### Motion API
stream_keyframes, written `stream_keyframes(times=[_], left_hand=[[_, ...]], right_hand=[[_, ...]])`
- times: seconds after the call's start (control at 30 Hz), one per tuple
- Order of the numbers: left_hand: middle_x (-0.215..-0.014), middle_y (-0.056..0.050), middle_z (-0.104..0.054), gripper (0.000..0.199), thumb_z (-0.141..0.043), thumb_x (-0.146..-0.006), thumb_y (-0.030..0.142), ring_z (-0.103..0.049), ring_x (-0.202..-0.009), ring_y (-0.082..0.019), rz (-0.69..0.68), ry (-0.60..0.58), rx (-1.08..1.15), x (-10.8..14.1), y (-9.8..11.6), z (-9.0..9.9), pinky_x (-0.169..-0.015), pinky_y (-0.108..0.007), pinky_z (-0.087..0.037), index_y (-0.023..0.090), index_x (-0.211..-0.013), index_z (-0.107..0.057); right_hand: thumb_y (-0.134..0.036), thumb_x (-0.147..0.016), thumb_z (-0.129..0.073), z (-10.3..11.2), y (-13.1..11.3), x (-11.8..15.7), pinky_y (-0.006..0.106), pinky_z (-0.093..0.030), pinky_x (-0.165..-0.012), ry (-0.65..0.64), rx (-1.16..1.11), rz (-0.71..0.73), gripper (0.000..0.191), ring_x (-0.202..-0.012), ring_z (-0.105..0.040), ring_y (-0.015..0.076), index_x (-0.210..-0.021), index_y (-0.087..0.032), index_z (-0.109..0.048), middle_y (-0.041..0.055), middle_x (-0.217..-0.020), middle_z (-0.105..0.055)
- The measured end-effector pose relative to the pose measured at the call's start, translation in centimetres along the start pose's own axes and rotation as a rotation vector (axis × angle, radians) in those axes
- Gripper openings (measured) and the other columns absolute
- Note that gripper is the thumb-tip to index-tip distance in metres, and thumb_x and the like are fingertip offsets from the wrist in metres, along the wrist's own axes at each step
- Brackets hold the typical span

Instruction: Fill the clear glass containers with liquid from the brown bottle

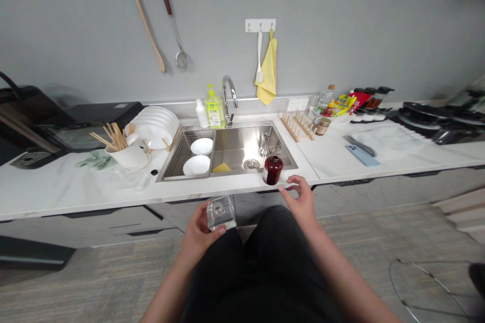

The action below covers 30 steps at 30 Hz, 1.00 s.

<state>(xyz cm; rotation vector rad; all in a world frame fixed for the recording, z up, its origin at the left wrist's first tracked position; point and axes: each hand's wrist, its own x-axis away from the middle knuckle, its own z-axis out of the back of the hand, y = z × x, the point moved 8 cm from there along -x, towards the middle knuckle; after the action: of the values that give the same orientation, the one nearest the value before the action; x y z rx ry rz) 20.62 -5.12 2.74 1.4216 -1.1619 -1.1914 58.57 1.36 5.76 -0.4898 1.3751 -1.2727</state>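
In my left hand (200, 226) is a clear square glass container (221, 213), held in front of the counter's edge. My right hand (299, 197) has its fingers apart and holds nothing; it is just right of a dark red bottle (273, 170). That bottle stands upright on the front rim of the sink, its narrow mouth uncovered. Behind it is the steel sink (240, 141) with a chrome faucet (229, 96). Two white bowls (202, 146) sit in the sink's left part, and a bit of yellow cloth (222, 167) lies near them.
White plates (157, 123) stand in a rack left of the sink, by a white holder (129, 155) of chopsticks. Soap bottles (214, 111) are behind the sink. To the right are a wooden rack (297, 126), a small jar (322, 126) and a blue phone (361, 155).
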Motion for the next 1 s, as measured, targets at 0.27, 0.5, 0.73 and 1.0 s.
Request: stream_keyframes(times=[0.27,0.5,0.73,1.0], left_hand=[[-0.136,-0.013,-0.082,0.088,-0.109,-0.063,0.044,-0.081,-0.124,-0.037,-0.006,0.116,0.031,-1.2,-1.2,3.2,-0.109,-0.052,-0.067,0.026,-0.139,-0.07],[-0.133,-0.013,-0.082,0.086,-0.109,-0.064,0.045,-0.081,-0.122,-0.037,-0.007,0.111,0.015,-2.9,-1.8,4.3,-0.109,-0.053,-0.067,0.026,-0.139,-0.072],[-0.134,-0.014,-0.081,0.09,-0.11,-0.063,0.038,-0.081,-0.12,-0.035,-0.01,0.084,0.01,-7.6,0.1,3.8,-0.107,-0.051,-0.068,0.025,-0.142,-0.07],[-0.128,-0.011,-0.082,0.084,-0.111,-0.06,0.033,-0.081,-0.111,-0.029,-0.073,-0.011,0.127,-19.4,2.4,1.3,-0.103,-0.045,-0.066,0.022,-0.134,-0.073]], right_hand=[[-0.067,-0.07,-0.101,-3.9,4.9,-5.0,0.069,-0.044,-0.132,-0.168,-0.014,-0.026,0.135,-0.162,-0.052,0.0437,-0.176,-0.02,-0.031,0.0287,-0.176,-0.047],[-0.057,-0.069,-0.101,-5.9,4.6,-6.2,0.058,-0.062,-0.112,-0.153,0.077,-0.094,0.102,-0.118,-0.08,0.0374,-0.155,-0.02,-0.06,0.0179,-0.134,-0.081],[-0.054,-0.07,-0.1,-6.5,2.9,-8.7,0.055,-0.065,-0.1,-0.173,0.081,-0.056,0.081,-0.1,-0.079,0.0343,-0.137,-0.019,-0.072,0.0129,-0.115,-0.084],[-0.053,-0.066,-0.105,-11.2,2.4,-15.8,0.057,-0.063,-0.109,-0.35,-0.046,-0.046,0.095,-0.113,-0.079,0.0361,-0.147,-0.022,-0.068,0.0151,-0.132,-0.083]])
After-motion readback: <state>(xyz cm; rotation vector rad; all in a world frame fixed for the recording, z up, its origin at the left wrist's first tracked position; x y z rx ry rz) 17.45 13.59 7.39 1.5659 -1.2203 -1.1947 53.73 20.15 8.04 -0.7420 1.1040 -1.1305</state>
